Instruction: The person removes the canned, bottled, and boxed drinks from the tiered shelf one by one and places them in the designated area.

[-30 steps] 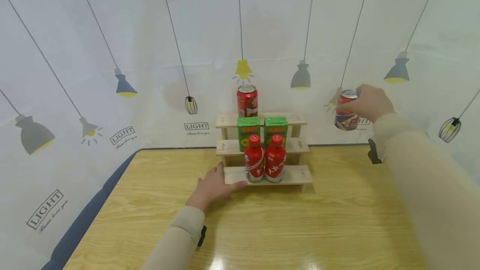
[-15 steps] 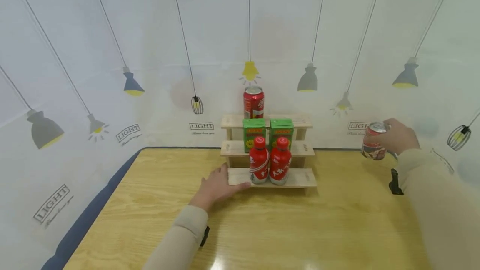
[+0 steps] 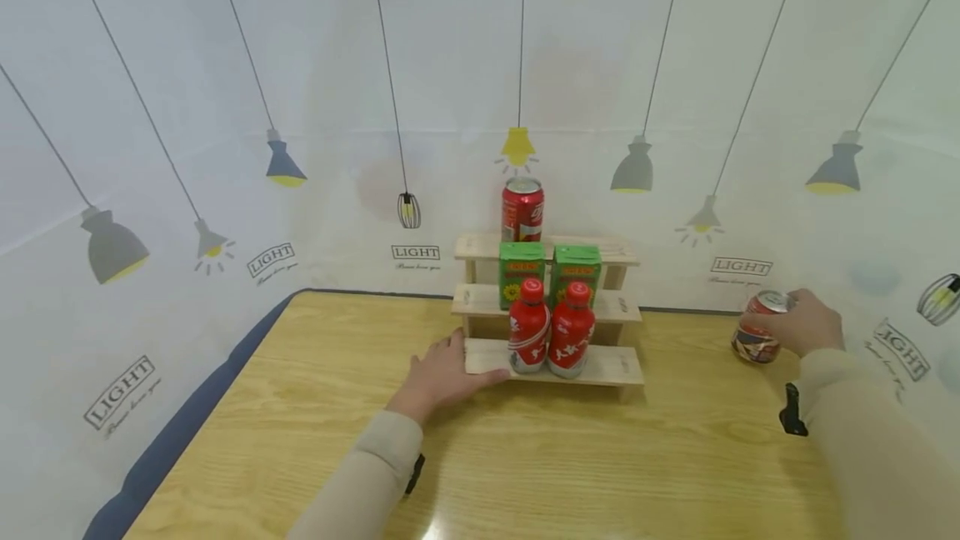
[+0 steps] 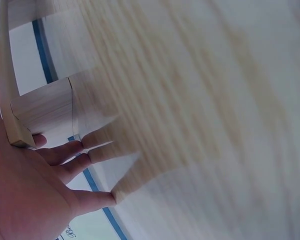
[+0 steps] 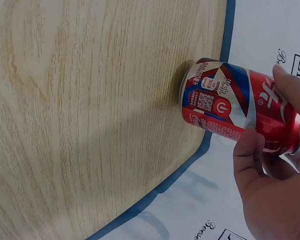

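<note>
We look down on a yellowish wood-grained table [image 3: 570,465] across the bottom of the head view, a dark blue band [image 3: 180,423] running along its left edge. Behind rises a white wall covering [image 3: 450,48], where we count nine printed lamps [image 3: 633,169] and five "LIGHT" words [image 3: 416,252]. Just right of centre is one three-tiered wooden stand [image 3: 622,367]: one red can [image 3: 522,215] on top, two green cartons [image 3: 576,267] on the middle tier, two red bottles [image 3: 529,333] on the lowest. At the frame's right, the right hand [image 3: 808,325] pinches a second can [image 3: 756,348] between thumb and fingers; we cannot tell whether its base touches the table. At lower centre, the left hand [image 3: 442,373] is spread against the stand's left end, thumb along the lowest tier's front edge.
</note>
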Demonstrator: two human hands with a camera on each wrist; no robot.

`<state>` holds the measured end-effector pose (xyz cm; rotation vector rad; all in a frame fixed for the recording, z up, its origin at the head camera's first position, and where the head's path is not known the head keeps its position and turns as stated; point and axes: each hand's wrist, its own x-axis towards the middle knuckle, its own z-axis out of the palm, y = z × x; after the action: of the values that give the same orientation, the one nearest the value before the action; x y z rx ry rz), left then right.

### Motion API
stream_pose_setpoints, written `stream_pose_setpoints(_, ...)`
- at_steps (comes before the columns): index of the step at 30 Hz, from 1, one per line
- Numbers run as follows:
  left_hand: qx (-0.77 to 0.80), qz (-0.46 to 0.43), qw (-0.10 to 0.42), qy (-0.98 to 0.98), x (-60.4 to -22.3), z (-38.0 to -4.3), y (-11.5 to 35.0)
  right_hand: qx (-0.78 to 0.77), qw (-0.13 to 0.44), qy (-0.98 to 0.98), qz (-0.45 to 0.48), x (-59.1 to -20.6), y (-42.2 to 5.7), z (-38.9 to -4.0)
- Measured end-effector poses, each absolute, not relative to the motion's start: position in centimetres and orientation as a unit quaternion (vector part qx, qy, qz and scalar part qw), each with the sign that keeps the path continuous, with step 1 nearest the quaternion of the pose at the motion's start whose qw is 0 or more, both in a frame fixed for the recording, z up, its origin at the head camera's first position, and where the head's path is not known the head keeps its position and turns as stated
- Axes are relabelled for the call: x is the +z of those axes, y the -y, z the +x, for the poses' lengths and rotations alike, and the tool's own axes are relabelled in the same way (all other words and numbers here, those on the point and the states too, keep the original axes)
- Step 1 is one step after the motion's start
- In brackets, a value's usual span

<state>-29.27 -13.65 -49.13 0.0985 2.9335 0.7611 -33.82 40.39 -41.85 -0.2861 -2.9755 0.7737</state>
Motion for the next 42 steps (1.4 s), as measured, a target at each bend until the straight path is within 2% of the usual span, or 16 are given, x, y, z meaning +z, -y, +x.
stream_pose_setpoints(13, 0.248, 0.037, 0.052, -0.967, -49.3, -29.5, 13.2, 0.239, 0.032, 0.966, -0.097, -42.0, -41.2, -33.7)
stream_pose_setpoints(17, 0.246, 0.039, 0.052, -0.967, -49.1, -29.5, 13.3, 0.225, 0.018, 0.971, -0.082, -41.5, -41.7, -34.3)
stream_pose_setpoints(23, 0.249, 0.034, 0.052, -0.967, -49.0, -29.5, 13.5, 0.219, -0.007, 0.973, -0.066, -39.0, -42.1, -35.5)
stream_pose_setpoints(26, 0.247, 0.033, 0.054, -0.967, -48.9, -29.5, 13.5, 0.213, 0.0, 0.975, -0.061, -36.7, -41.7, -36.0)
stream_pose_setpoints(33, 0.256, 0.028, 0.058, -0.965, -48.8, -29.4, 13.5, 0.211, 0.02, 0.977, -0.029, -31.2, -37.6, -36.9)
stream_pose_setpoints(42, 0.264, 0.028, 0.057, -0.962, -48.9, -29.4, 13.5, 0.217, 0.009, 0.976, 0.021, -27.8, -30.6, -38.5)
